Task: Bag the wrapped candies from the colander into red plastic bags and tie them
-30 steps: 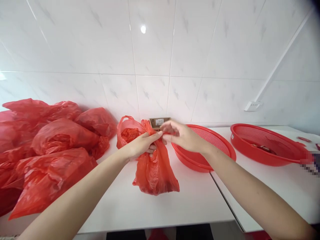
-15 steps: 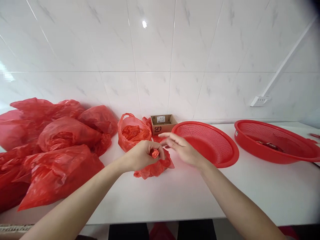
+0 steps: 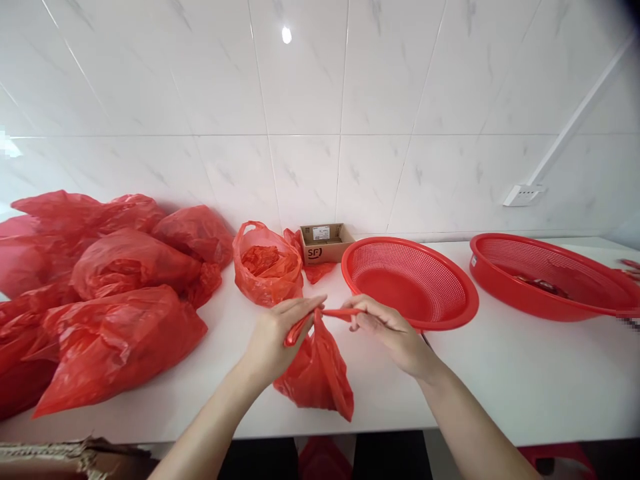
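Observation:
A small red plastic bag [image 3: 323, 373] hangs at the front middle of the white table, its top gathered and twisted. My left hand [image 3: 280, 333] is closed round the gathered neck, with folded red plastic showing beside the fingers. My right hand [image 3: 383, 323] pinches the other end of the plastic, and a thin strip stretches taut between both hands. Just behind them stands an open red bag [image 3: 267, 267] with crumpled red plastic inside. Right of that bag, a round red basket [image 3: 450, 310] sits behind my right hand.
Several full red bags [image 3: 125, 340] are heaped at the left. A small cardboard box [image 3: 325, 252] stands by the wall. Another red basket [image 3: 525, 297] with small items is at the right, near part of another person's hand [image 3: 633, 267]. Torn cardboard [image 3: 65, 457] lies lower left.
My hands have moved apart, and my right hand has taken hold of the plastic, now pulled taut. The small bag hangs lower and nearer the table's front edge.

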The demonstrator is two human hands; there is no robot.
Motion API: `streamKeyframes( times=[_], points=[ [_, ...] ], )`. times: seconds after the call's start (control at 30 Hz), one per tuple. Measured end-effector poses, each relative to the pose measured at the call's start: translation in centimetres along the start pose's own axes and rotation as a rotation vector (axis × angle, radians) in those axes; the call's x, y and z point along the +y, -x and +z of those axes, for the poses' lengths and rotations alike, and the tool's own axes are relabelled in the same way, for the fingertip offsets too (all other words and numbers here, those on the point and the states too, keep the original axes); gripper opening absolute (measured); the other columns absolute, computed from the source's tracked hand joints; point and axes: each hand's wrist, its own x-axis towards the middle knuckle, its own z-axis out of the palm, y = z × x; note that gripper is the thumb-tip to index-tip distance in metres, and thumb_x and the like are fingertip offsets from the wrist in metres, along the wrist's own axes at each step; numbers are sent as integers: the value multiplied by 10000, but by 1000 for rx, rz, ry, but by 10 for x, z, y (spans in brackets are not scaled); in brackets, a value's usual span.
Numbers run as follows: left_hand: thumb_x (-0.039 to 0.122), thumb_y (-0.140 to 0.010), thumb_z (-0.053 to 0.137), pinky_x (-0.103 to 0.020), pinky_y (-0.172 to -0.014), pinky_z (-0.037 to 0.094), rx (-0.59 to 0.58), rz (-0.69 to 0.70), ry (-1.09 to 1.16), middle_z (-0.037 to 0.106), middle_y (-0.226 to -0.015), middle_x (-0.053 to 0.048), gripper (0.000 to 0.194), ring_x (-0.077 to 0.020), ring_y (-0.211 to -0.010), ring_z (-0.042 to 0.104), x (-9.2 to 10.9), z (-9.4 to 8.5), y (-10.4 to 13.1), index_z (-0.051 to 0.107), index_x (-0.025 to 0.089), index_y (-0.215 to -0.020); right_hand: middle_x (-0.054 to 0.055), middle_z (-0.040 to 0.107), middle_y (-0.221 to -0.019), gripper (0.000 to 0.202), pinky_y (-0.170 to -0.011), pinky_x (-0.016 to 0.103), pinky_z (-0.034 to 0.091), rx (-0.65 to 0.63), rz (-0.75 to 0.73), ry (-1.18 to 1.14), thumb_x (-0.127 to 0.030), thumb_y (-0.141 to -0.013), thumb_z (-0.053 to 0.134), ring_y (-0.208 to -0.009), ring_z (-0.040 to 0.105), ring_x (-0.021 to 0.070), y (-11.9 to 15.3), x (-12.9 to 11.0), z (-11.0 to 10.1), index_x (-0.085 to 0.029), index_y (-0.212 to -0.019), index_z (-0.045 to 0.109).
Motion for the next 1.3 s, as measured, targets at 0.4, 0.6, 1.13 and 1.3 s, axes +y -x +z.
streamKeyframes(
  times=[0.4,0.6,1.13,1.3],
  points=[
    [500,-914,468,-365,-919,472,144,-549,99,727,-1024,-68,391,-252,-1009,641,-74,-1,95,741,220,-917,-8,424,-637,444,-762,366,470,386,355,-188,-539,-830,597,-675,535,185,50,74,-33,-209,-588,426],
    [446,-945,430,-389,-971,457,228,-443,87,682,-1137,-81,371,-256,-1116,592,-55,7,85,713,230,-1050,24,577,-774,313,-735,346,497,439,264,-248,-517,-865,574,-731,590,184,34,66,-16,-216,-787,539],
    [434,-973,353,-341,-882,492,107,-455,21,708,-1027,-54,399,-214,-961,650,-85,53,78,656,258,-1163,38,615,-884,152,-723,341,488,382,238,264,-355,-878,539,-777,595,202,38,99,22,-243,-934,452],
    [386,-970,396,-384,-888,493,203,-389,-87,641,-991,-77,368,-220,-964,602,-76,66,80,668,275,-1192,59,584,-987,94,-882,372,451,324,137,342,-306,-887,548,-933,566,213,36,96,23,-230,-927,510]
  ],
)
